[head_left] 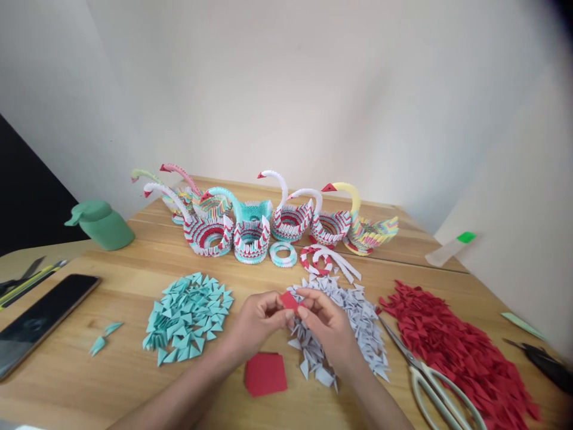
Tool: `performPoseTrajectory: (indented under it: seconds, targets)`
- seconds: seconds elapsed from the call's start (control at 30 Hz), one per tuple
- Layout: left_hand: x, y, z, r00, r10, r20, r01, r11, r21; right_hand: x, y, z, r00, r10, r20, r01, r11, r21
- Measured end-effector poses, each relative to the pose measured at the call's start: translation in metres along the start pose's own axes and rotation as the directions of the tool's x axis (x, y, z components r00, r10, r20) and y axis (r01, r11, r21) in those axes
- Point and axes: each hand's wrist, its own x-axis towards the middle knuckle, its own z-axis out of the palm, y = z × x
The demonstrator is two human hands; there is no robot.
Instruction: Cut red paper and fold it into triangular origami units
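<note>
At the far left, a dark-screened phone (47, 319) is laid on the wooden table (129, 388), with a green container (104, 226) set beyond it. Two loose teal pieces (98, 345) are found between the phone and a heap of folded teal triangles (192, 316). Behind these, paper swans (208, 234) with curved necks are ranged across the table. Near the centre, a small piece of red paper (289, 300) is held up over the near-left part of a pale heap of folded pieces (369, 334); its left side is pinched between thumb and fingers by the left hand (264, 312), and its right side is gripped likewise by the right hand (327, 321). Below the hands, a stack of red paper squares (265, 374) is placed. Behind the pale heap, a red-and-white ring (308, 267) is seen. Farther right, pale-handled scissors (417, 365) are laid just beside a large heap of red pieces (461, 346), and past it a black-handled tool (548, 363) is partly shown at the edge.
</note>
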Motion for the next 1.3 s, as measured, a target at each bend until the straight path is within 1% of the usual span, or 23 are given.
performPoseTrajectory:
  seconds: [0.13,0.23,0.33,0.4,0.47,0.5,0.6,0.67,0.73,0.8,0.83,0.9,0.93,1.03,1.1,1.17,1.2,1.3]
  targets:
    - [0.002,0.002,-0.001,0.998,-0.054,-0.043,0.054,0.999,-0.005,0.001,0.001,0.0,0.995,0.015,0.096,-0.021,0.998,0.064]
    - [0.003,0.0,-0.002,0.998,-0.063,-0.025,0.064,0.998,0.022,0.002,0.001,-0.002,0.992,0.034,0.121,-0.039,0.998,0.04]
    - [0.002,-0.002,-0.003,0.999,-0.041,0.018,0.039,0.993,0.109,0.003,0.001,-0.006,0.998,0.031,0.061,-0.027,0.998,-0.058]
    - [0.002,-0.003,-0.002,1.0,-0.016,-0.018,0.018,0.991,0.132,0.003,0.0,-0.006,1.0,0.005,0.021,-0.003,0.995,-0.103]
    - [0.002,-0.002,-0.001,0.998,-0.028,-0.059,0.033,0.996,0.086,0.003,0.0,-0.006,1.0,-0.025,-0.007,0.024,0.993,-0.113]
    - [0.002,-0.002,-0.001,0.997,-0.056,-0.054,0.059,0.997,0.045,0.004,0.001,-0.006,0.999,-0.038,-0.014,0.036,0.993,-0.112]
    - [0.003,-0.001,-0.001,0.989,-0.147,0.025,0.148,0.988,-0.047,0.004,0.001,-0.005,0.998,-0.055,-0.024,0.052,0.993,-0.108]
    - [0.003,-0.001,-0.001,0.986,-0.162,0.036,0.164,0.985,-0.056,0.003,0.001,-0.004,0.998,-0.05,-0.023,0.048,0.992,-0.113]
    - [0.003,-0.001,-0.002,0.987,-0.158,0.017,0.159,0.986,-0.043,0.003,0.0,-0.005,0.998,-0.055,-0.026,0.051,0.989,-0.139]
    - [0.002,-0.001,-0.002,0.988,-0.155,0.004,0.155,0.988,-0.029,0.002,-0.001,-0.005,0.995,-0.096,-0.034,0.088,0.977,-0.195]
    - [0.002,-0.001,-0.002,0.988,-0.153,0.0,0.153,0.988,-0.022,0.002,-0.001,-0.005,0.99,-0.135,-0.039,0.122,0.964,-0.234]
    - [0.002,0.0,-0.002,0.988,-0.154,-0.011,0.154,0.988,-0.012,0.002,-0.001,-0.005,0.967,-0.253,-0.034,0.229,0.917,-0.325]
    - [0.002,0.0,-0.002,0.987,-0.157,-0.017,0.157,0.988,-0.01,0.002,-0.002,-0.006,0.945,-0.325,-0.022,0.295,0.881,-0.371]
    - [0.003,0.001,-0.001,0.985,-0.169,-0.036,0.168,0.985,-0.025,0.003,-0.002,-0.007,0.849,-0.527,0.04,0.478,0.734,-0.482]
    - [0.002,0.001,-0.002,0.984,-0.173,-0.04,0.171,0.983,-0.065,0.003,-0.003,-0.009,0.783,-0.614,0.1,0.562,0.63,-0.536]
    - [0.001,0.001,-0.002,0.984,-0.178,-0.028,0.173,0.976,-0.136,0.003,-0.003,-0.011,0.732,-0.66,0.17,0.619,0.54,-0.571]
    - [0.0,0.001,-0.003,0.983,-0.184,-0.019,0.178,0.968,-0.178,0.002,-0.003,-0.012,0.715,-0.67,0.202,0.638,0.505,-0.582]
    - [-0.002,0.002,-0.002,0.979,-0.203,0.001,0.196,0.943,-0.269,0.001,-0.005,-0.014,0.688,-0.676,0.263,0.661,0.435,-0.612]
